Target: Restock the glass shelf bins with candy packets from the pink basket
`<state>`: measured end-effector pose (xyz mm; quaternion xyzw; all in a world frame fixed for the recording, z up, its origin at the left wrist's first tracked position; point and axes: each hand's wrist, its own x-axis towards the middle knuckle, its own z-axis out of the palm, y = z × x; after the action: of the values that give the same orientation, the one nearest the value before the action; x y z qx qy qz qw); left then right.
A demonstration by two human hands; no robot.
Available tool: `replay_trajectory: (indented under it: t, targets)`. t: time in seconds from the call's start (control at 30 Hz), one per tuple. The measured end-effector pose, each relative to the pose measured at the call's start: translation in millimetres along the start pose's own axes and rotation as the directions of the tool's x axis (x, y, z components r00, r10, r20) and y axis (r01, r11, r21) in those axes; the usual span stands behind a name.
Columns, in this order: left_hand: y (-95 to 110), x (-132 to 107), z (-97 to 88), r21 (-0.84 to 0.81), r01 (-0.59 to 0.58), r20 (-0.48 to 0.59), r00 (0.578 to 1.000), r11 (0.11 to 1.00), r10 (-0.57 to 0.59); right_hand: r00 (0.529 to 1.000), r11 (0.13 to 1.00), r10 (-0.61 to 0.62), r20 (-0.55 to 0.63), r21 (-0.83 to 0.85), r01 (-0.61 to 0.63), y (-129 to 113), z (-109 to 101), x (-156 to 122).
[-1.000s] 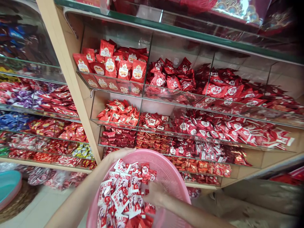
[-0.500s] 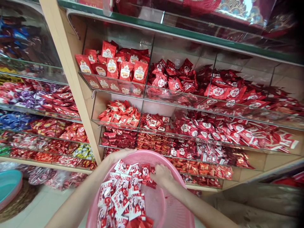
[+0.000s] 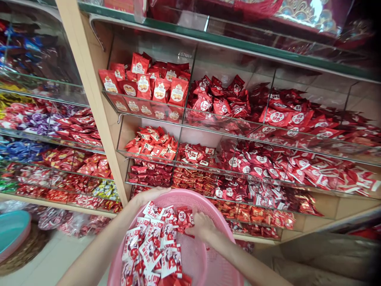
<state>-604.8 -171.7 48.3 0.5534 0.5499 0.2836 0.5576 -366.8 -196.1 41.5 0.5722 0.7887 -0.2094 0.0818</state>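
A pink plastic mesh basket [image 3: 195, 197] sits low in front of me, heaped on its left side with red-and-white printed sweet packets [image 3: 151, 248]. My left hand [image 3: 149, 194] grips the basket's far rim. My right hand [image 3: 204, 226] is inside the basket, its fingers against a small cluster of red packets [image 3: 183, 217]. Whether it holds any of them is hidden. The basket's mesh floor shows to the right of the heap.
Ahead stands a wooden shelf unit [image 3: 98, 99] with clear compartments [image 3: 226, 155] full of red packaged sweets. More bins of colourful sweets fill the left side. A teal basin [image 3: 12, 234] rests on a woven mat at lower left, and beige sacks [image 3: 321, 254] lie at lower right.
My right hand has moved up and right from the heap to the packets near the far rim. More of the basket's mesh floor now shows. The shelves have shifted slightly in view.
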Motion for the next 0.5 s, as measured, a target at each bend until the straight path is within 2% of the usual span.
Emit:
replay_trajectory:
  t: [0.13, 0.33, 0.5]
  targets:
    - [-2.7, 5.1, -1.1, -0.026, 0.023, 0.04, 0.999, 0.999, -0.022, 0.999, 1.0, 0.002, 0.047, -0.027, -0.001, 2.5, 3.3, -5.6]
    - [-4.7, 9.3, -1.3, -0.036, -0.019, 0.067, 0.998, 0.999, 0.021, 1.0, 1.0, -0.004, 0.027, -0.029, 0.005, 0.0, 3.2, -3.8]
    - [-4.8, 8.4, -1.1, -0.06, 0.003, 0.065, 0.998, 0.998, 0.0, 1.0, 1.0, 0.02, -0.012, -0.007, -0.02, -5.6, 3.7, -1.3]
